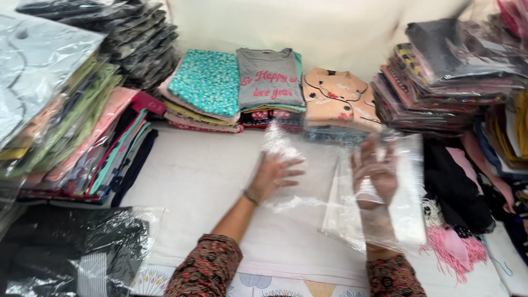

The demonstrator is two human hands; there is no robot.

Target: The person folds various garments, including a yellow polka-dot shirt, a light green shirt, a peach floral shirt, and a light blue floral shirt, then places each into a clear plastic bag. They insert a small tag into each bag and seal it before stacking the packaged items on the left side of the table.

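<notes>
My left hand (273,176) lies flat with fingers spread on a crumpled clear plastic bag (300,165) on the white sheet (198,176). My right hand (377,173) shows through a second clear plastic bag (404,212) that covers it down to the wrist; its fingers are apart, and it looks to be inside the bag. Both sleeves are dark with a red floral print. Just beyond the hands lie folded garments: a teal patterned one (206,82), a grey top with pink lettering (269,77) and a peach one (338,96).
Stacks of bagged clothes lean at the left (82,132) and pile up at the right (440,77). A bagged dark garment (77,253) lies at the near left. Black and pink fringed cloth (456,220) sits to the right of the hands.
</notes>
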